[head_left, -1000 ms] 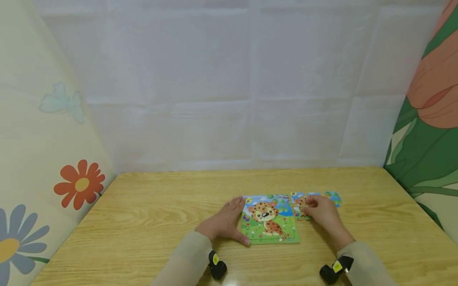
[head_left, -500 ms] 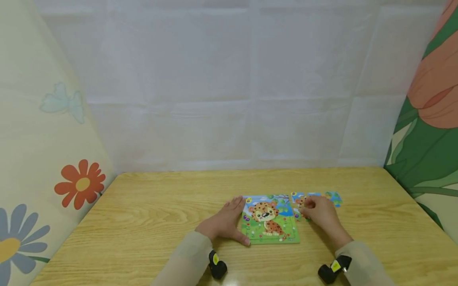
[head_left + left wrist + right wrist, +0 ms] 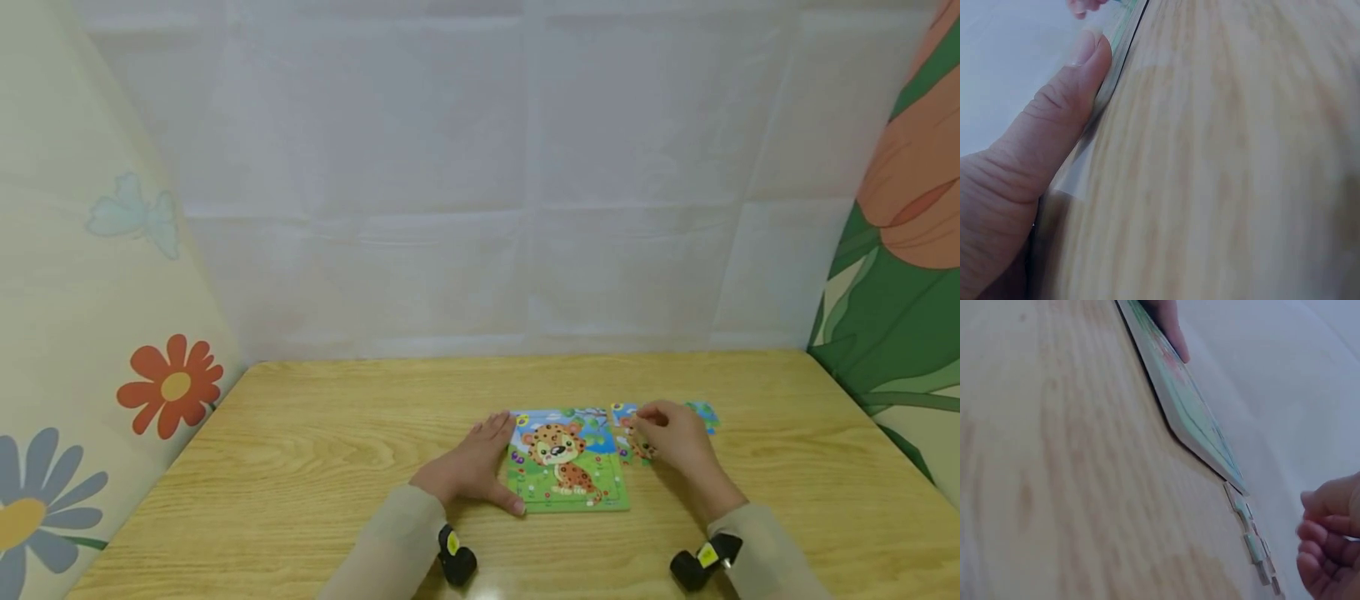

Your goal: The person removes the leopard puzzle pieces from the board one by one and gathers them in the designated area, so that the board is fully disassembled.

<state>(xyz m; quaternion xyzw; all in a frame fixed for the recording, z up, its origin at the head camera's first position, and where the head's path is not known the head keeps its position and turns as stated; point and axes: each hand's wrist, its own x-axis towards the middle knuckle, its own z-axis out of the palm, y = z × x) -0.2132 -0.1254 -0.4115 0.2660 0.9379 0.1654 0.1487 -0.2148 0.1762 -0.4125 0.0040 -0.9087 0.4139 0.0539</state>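
A square puzzle board (image 3: 567, 458) printed with a spotted leopard cub on grass lies on the table. My left hand (image 3: 468, 465) rests along its left side, fingers straight and thumb spread to the near left corner. In the left wrist view the thumb (image 3: 1054, 115) lies against the board's edge. To the right of the board is a group of joined jigsaw pieces (image 3: 626, 433) with leopard and sky print. Over them hovers my right hand (image 3: 678, 437), which covers part of the group. In the right wrist view its fingers (image 3: 1313, 534) are curled, with no piece visible between them.
Another jigsaw piece (image 3: 703, 414), green and blue, lies behind the right hand. The wooden table (image 3: 337, 433) meets a white cloth backdrop (image 3: 412, 250) at its far edge. Flower-printed panels stand at both sides. A black wrist camera (image 3: 457, 560) sits on each wrist.
My right hand has lifted slightly up and to the right, showing more of the joined pieces' leopard print. The left hand and the board have stayed in place.
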